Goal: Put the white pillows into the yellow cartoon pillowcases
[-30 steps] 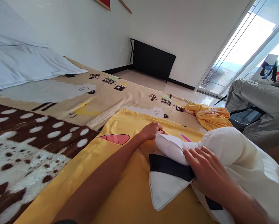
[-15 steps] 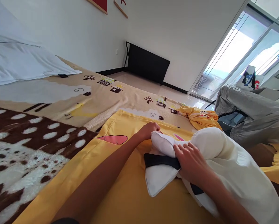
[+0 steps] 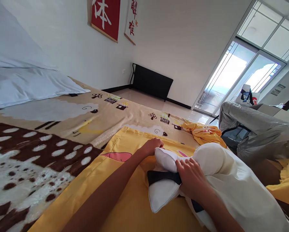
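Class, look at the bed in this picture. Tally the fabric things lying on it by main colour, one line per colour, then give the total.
Yellow: 2, the flat yellow cover and the crumpled yellow cloth
White: 2, the white pillow under the right hand and the white bedding
Brown and beige: 1, the patterned blanket
Total: 5

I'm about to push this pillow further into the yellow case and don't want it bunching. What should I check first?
1. Left hand gripping the yellow pillowcase edge: ok, fingers curled on it.
2. Right hand on the white pillow: ok, pressing near its black band.
3. Pillow corner inside the opening: cannot tell.
4. Pillowcase lying flat: ok.
5. Crumpled yellow cloth apart from the pillow: ok.
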The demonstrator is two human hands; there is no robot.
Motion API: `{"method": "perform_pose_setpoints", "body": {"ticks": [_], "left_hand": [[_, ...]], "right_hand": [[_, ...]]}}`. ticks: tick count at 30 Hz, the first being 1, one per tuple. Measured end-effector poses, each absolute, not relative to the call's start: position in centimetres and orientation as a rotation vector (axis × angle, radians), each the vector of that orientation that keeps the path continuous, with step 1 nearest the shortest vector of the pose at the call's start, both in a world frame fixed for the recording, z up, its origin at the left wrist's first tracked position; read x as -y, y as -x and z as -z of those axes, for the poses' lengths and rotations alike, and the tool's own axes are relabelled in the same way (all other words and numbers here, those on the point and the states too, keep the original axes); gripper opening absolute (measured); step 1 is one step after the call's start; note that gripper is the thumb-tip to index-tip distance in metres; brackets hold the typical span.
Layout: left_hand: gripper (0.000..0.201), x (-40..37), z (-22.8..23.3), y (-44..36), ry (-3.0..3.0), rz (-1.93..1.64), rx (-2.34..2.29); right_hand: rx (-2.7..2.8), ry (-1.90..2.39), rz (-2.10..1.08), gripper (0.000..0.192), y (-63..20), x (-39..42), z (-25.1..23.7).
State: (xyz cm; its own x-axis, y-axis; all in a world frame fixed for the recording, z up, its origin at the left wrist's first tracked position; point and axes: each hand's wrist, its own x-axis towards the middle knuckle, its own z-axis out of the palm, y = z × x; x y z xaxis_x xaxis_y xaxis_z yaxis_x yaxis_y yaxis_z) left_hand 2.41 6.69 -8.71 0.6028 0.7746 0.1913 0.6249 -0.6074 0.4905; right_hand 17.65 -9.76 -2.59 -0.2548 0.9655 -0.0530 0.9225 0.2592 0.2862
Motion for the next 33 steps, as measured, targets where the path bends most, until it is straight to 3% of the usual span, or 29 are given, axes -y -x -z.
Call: {"method": "perform_pose_setpoints", "body": {"ticks": [9, 22, 33], "left_hand": [[0.022, -6.3, 8.1, -2.5, -2.516, -0.471, -1.178], [0.017, -6.0, 8.1, -2.6, -2.510, -0.454, -1.215], [0.039, -7.0, 9.8, -2.0, -2.323, -0.630, -0.962]], "right_hand": [[-2.376, -1.897, -0.270, 0.047, -18.1, 10.3, 4.2], [-2.425, -1.866, -0.218, 0.033, -18.4, 10.3, 3.6], [-2.479, -1.864, -0.303, 0.029, -18.6, 10.4, 4.0]]}}
